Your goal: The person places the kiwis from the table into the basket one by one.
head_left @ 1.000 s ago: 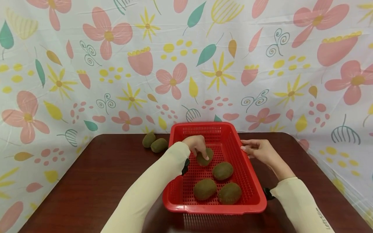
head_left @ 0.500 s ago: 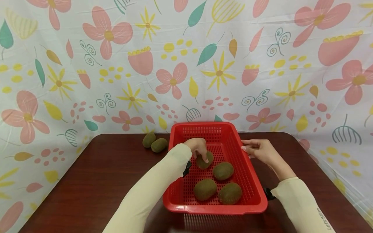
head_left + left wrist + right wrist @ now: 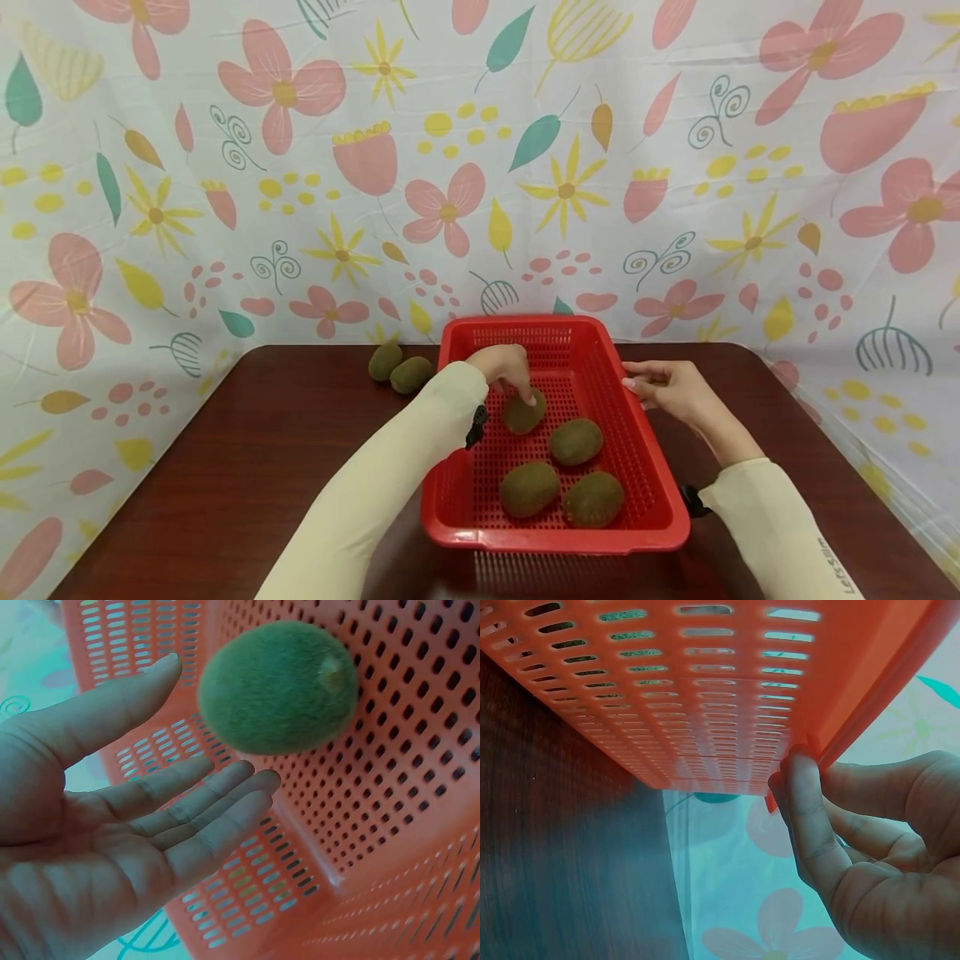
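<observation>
A red plastic basket (image 3: 671,500) with slotted walls stands on the table, holding several brown fuzzy kiwis. My left hand (image 3: 504,367) is inside it, over the kiwi (image 3: 523,413) farthest back. In the left wrist view the thumb and fingers of that hand (image 3: 127,802) are spread, and the kiwi (image 3: 277,690) lies just beyond the fingertips. Another kiwi (image 3: 576,442) sits in the middle, with two more, a left one (image 3: 529,489) and a right one (image 3: 593,500), near the front wall. My right hand (image 3: 675,392) pinches the basket's right rim; its fingers (image 3: 810,825) press the outer wall.
Two more kiwis, one (image 3: 386,361) leaning close to the other (image 3: 411,375), lie on the dark wooden table (image 3: 247,450) left of the basket. A floral cloth (image 3: 450,167) hangs behind the table's back edge.
My left hand has let go of the rear kiwi and lifted slightly back from it. That kiwi now rests on the basket floor. My right hand stays on the rim.
</observation>
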Available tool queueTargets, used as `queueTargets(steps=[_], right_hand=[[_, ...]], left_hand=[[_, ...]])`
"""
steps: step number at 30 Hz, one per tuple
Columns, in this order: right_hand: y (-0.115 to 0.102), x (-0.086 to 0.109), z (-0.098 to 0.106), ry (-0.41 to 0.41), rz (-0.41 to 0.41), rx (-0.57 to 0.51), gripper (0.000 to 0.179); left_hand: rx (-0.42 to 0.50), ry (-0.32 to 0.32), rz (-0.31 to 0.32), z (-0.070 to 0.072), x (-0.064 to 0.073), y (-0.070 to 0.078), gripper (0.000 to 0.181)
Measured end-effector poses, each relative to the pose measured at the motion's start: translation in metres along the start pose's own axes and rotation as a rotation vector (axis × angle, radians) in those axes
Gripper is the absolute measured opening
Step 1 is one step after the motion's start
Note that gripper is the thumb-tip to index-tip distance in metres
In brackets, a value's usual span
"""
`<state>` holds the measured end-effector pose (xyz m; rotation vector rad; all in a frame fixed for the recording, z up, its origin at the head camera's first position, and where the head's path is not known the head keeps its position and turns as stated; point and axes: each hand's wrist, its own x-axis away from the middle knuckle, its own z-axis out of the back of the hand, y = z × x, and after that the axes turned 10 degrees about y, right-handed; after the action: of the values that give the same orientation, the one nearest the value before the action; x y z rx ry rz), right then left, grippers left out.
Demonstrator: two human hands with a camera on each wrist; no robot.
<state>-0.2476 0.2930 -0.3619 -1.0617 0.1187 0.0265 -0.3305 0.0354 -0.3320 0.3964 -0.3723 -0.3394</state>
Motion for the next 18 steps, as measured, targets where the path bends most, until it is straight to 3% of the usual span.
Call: queueTargets(steps=[4,9,14,18], right_hand=[[0.0,0.0,0.0,0.001,-0.007,0.002,0.05],[0.001,0.0,0.0,-0.004,-0.008,0.001,0.05],[0.0,0.0,0.0,-0.001,-0.001,0.001,0.05],[0.0,0.0,0.0,-0.004,-0.006,-0.002,0.05]], left_hand=[[0.073,0.032,-0.016,0.013,0.006,-0.004,0.024],[0.235,0.061,-0.027,0.037,0.016,-0.012,0.051],[0.36,0.12,-0.016,0.063,0.022,-0.028,0.05],[0.432,0.182,-0.009,0.078,0.028,-0.05,0.046]])
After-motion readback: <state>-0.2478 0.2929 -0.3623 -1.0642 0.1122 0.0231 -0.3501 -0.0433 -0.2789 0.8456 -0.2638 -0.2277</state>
